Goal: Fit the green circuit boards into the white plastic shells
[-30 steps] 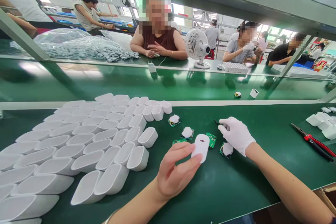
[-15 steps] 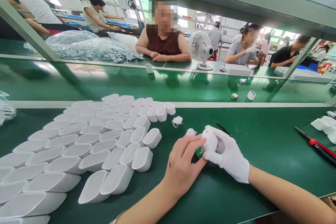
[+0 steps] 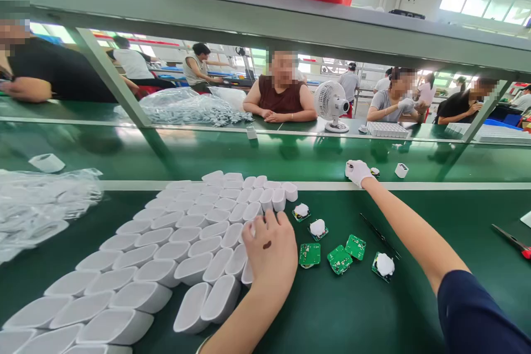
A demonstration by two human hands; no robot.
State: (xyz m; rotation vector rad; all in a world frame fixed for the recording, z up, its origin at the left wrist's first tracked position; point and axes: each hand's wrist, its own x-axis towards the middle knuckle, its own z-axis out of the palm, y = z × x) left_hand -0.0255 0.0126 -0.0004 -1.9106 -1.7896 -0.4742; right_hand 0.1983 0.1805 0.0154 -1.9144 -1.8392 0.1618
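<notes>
My bare left hand [image 3: 271,249] reaches over the right edge of the rows of white open cases [image 3: 199,243], its fingers curled over one; whether it grips it is hidden. Stretched out to the far green strip, my gloved right hand [image 3: 359,172] is closed around a white housing [image 3: 349,167]. Just right of it lie a small board with a white part [image 3: 375,172] and a white case [image 3: 401,170]. Between my arms are green circuit boards [image 3: 339,259], boards topped with white pieces [image 3: 317,228] and a thin black tool [image 3: 379,236].
Red-handled pliers [image 3: 514,241] lie at the right. Plastic bags of parts [image 3: 45,204] sit at the left. A metal shelf beam [image 3: 265,22] crosses above the bench. Beyond it are a white fan [image 3: 332,105] and a seated person [image 3: 281,94].
My right hand has moved forward with the white housing to the far strip. My left hand has moved left to the cases, uncovering the boards. The view has shifted left and up.
</notes>
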